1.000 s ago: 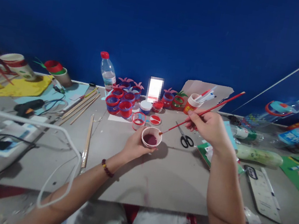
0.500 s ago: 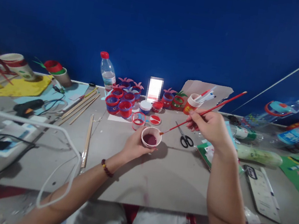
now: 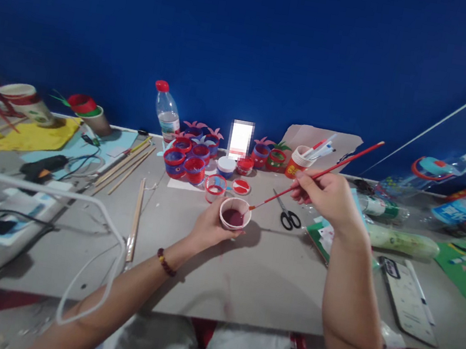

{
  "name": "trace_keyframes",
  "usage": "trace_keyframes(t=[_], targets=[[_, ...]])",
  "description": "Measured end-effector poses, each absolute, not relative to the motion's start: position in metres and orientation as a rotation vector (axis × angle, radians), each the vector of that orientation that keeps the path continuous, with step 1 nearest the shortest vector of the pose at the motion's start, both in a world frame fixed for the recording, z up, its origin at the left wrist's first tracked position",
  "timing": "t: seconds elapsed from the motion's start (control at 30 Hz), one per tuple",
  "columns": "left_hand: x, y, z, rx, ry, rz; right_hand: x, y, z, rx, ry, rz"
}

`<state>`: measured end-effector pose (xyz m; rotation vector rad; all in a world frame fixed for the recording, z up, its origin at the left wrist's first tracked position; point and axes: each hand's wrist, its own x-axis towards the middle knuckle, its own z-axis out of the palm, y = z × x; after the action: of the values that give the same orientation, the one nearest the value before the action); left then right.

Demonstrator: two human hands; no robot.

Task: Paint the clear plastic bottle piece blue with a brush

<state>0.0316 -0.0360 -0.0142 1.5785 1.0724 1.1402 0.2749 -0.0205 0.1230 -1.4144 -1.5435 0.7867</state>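
Observation:
My left hand [image 3: 209, 222] is wrapped round a white paper cup [image 3: 236, 205] with dark red liquid in it, tilted toward me over the table. In my right hand [image 3: 323, 195] a red paintbrush [image 3: 286, 192] is pinched, its bristle tip at the cup's right rim. Just behind the cup stand an open clear jar with a red rim [image 3: 215, 188], a round lid with red paint [image 3: 241, 186], a white-lidded jar [image 3: 226, 166] and a red jar [image 3: 245, 166]. Scissors [image 3: 289, 217] with black handles lie between the cup and my right forearm.
Several painted red and blue cups [image 3: 174, 163] stand at the back, near a plastic bottle [image 3: 167, 113]. A cup of pens [image 3: 298, 164] is behind my right hand. Wooden sticks [image 3: 136, 221], a glue gun [image 3: 44, 165] and a power strip [image 3: 10, 235] lie left; a phone [image 3: 408, 302] lies right.
Almost nothing has changed. Both hands keep their hold on the cup and the paintbrush, and the brush tip stays at the cup's rim.

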Motion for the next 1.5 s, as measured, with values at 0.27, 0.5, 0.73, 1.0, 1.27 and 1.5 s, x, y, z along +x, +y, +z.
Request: trace_keyframes(t=[0.27,0.5,0.73,1.0,1.27,1.5], targets=[[0.03,-0.035,-0.016,1.636,1.088,1.104,0.274,-0.026,0.133,-1.352,-1.419,0.81],[0.03,-0.036,-0.014,1.676,1.111,1.093,0.288,-0.027,0.132,-1.312,-1.538,0.96],[0.032,-0.036,-0.019,1.648,1.243,1.15,0.284,-0.025,0.133,-1.295,-1.708,1.013],[0.032,-0.036,-0.019,1.61,1.212,1.153,0.284,-0.022,0.13,-1.351,-1.778,1.025],[0.032,-0.037,-0.016,1.613,1.25,1.129,0.286,-0.025,0.131,-1.351,-1.796,1.02],[0.033,-0.037,-0.018,1.605,1.237,1.141,0.288,-0.027,0.133,-1.347,-1.781,1.011]])
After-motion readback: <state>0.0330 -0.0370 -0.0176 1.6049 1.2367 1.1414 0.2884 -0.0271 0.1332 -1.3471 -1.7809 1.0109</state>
